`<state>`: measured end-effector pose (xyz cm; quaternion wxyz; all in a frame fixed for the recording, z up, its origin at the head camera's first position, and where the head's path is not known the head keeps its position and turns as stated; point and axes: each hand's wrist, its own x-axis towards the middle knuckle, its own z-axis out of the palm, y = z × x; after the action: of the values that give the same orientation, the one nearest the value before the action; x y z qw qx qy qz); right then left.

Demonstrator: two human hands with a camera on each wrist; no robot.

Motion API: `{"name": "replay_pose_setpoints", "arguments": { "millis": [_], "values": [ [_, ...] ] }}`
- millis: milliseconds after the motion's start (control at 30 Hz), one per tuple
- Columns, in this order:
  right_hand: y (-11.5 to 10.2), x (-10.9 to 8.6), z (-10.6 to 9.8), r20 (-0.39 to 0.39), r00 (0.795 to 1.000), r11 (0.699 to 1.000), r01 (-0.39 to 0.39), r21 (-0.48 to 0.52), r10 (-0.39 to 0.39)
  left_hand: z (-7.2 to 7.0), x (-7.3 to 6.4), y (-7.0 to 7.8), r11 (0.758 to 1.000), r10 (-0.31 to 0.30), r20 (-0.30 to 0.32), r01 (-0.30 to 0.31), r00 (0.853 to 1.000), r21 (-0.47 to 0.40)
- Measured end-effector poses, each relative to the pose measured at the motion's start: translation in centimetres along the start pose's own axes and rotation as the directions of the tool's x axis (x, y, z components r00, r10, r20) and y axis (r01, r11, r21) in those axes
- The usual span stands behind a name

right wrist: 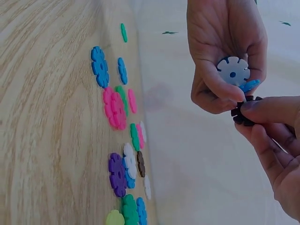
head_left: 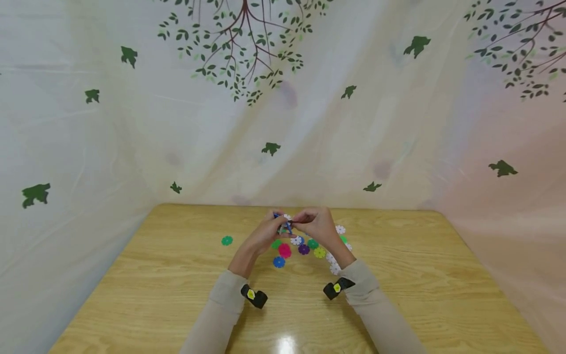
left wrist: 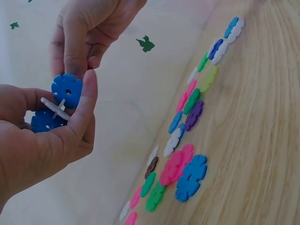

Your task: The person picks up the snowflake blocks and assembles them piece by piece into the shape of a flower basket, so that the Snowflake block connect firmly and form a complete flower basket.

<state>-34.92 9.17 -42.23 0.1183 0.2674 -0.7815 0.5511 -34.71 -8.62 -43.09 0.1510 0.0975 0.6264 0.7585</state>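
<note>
Both your hands are up at the centre of the head view, above the wooden surface (head_left: 177, 275). Your left hand (left wrist: 42, 136) has its fingers curled, pinching a small cluster of snowflake discs (left wrist: 58, 103): two blue ones slotted onto a white one. Your right hand (right wrist: 272, 140) pinches a dark brown disc (right wrist: 244, 112) between thumb and fingers, right against that cluster. Below your hands lies the loose pile of discs (head_left: 305, 248), pink, blue, purple, green, yellow and white, spread flat on the surface. One green disc (head_left: 227, 240) sits apart, left of the pile. No writing or brand reads on any disc. Behind, a curtain (head_left: 132, 123) printed with leaves and branches.
</note>
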Motion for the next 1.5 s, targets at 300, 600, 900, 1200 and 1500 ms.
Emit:
{"name": "replay_pose_setpoints", "arguments": {
  "millis": [300,600,900,1200,1500],
  "values": [
    [-2.7,-0.5,-0.3,0.044,0.999,0.998,-0.018,-0.058,0.020,0.2,0.1,-0.1,0.991,0.026,-0.151,-0.045,0.988,-0.124],
    [-0.8,-0.3,-2.1,0.248,0.968,0.995,-0.016,-0.098,0.040,-0.2,-0.3,0.0,0.999,0.046,-0.218,-0.047,0.975,-0.003],
    [-0.3,-1.3,-6.0,0.554,0.829,0.975,0.057,-0.216,0.074,-0.1,-0.1,0.4,0.999,0.045,-0.221,-0.041,0.974,0.021],
    [0.9,-3.7,-9.0,0.693,0.684,0.951,-0.001,-0.310,0.227,-0.2,0.0,0.5,1.000,0.011,-0.228,-0.017,0.973,-0.026],
    [2.9,-5.6,-9.5,0.685,0.677,0.947,-0.054,-0.316,0.267,-0.2,0.0,0.4,1.000,0.004,-0.214,-0.007,0.977,-0.013]
  ]
}}
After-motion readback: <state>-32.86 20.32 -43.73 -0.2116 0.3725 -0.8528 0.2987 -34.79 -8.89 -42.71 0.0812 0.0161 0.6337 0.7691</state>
